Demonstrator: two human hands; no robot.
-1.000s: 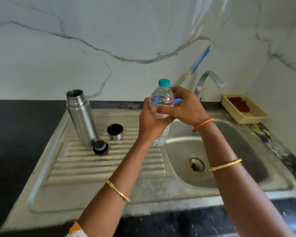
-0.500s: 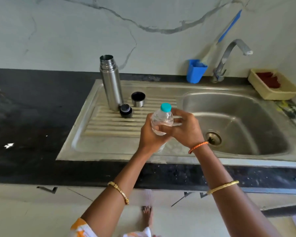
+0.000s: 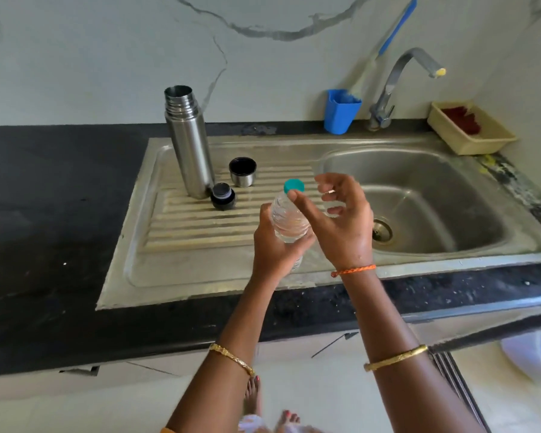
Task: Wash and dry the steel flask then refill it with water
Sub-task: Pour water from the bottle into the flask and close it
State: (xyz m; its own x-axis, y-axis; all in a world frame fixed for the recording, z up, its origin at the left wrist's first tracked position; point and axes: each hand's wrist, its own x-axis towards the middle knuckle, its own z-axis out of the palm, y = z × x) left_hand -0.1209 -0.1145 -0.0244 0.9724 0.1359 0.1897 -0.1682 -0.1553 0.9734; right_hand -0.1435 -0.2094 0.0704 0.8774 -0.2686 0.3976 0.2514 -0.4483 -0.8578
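The steel flask [image 3: 189, 151] stands upright and uncapped on the sink's ribbed drainboard [image 3: 185, 260]. Its steel cup lid [image 3: 242, 173] and black stopper [image 3: 223, 196] sit just to its right. My left hand [image 3: 272, 248] grips a clear plastic water bottle [image 3: 286, 220] with a teal cap [image 3: 293, 185] above the drainboard's front. Beside the bottle's neck hovers my right hand [image 3: 341, 226], fingers spread, with the thumb tip touching just under the cap.
The sink basin [image 3: 434, 195] with its drain lies to the right, under a tap [image 3: 397, 79]. A blue holder [image 3: 341, 114] with a brush stands by the wall. A yellow tray [image 3: 481, 145] sits at the far right. Black counter [image 3: 44, 214] spreads to the left.
My right hand has let go of the bottle's body and opened beside the cap. The view has pulled back from the sink, and the bottle now tilts a little.
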